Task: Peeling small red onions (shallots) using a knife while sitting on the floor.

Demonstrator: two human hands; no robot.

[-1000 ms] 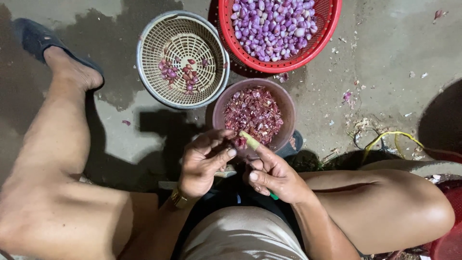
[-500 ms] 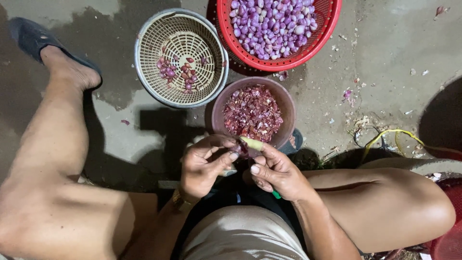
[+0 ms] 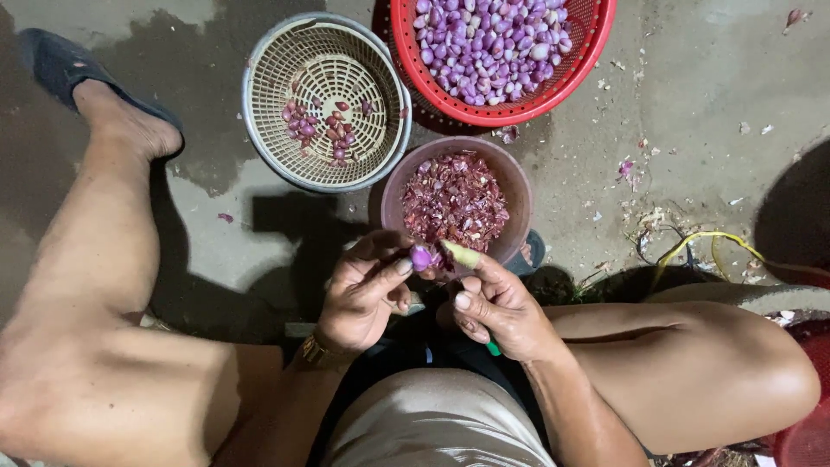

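Shallot (image 3: 422,257) pinched in left hand (image 3: 367,292) fingertips, small knife (image 3: 467,259) gripped in closed right hand (image 3: 501,311), just beside near rim of peel-filled bowl (image 3: 391,195) on concrete floor (image 3: 692,112).

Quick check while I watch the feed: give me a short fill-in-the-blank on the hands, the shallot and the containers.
1. The left hand pinches a small ____ shallot at its fingers.
2. The right hand holds a knife whose handle end is ____.
3. The peels lie in the round ____ bowl.
4. The peeled shallots fill the ____ basket.

Missing words: purple; green; brown; red
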